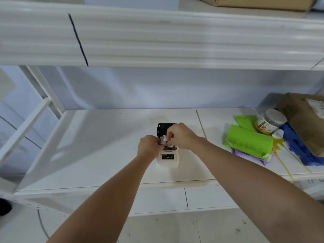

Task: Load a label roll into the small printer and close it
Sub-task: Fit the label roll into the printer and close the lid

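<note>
We hold the label roll (164,140) pinched between left hand (148,146) and right hand (180,135) just above the open printer (168,157) bay, lid (164,128) up; next: seat it, then close.

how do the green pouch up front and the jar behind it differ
The green pouch lies flat on the shelf; the jar stands tilted, leaning among the clutter. The pouch is flat, bright green and plain; the jar is round, pale, with a grey lid and an orange label. Both sit right of the printer.
</note>
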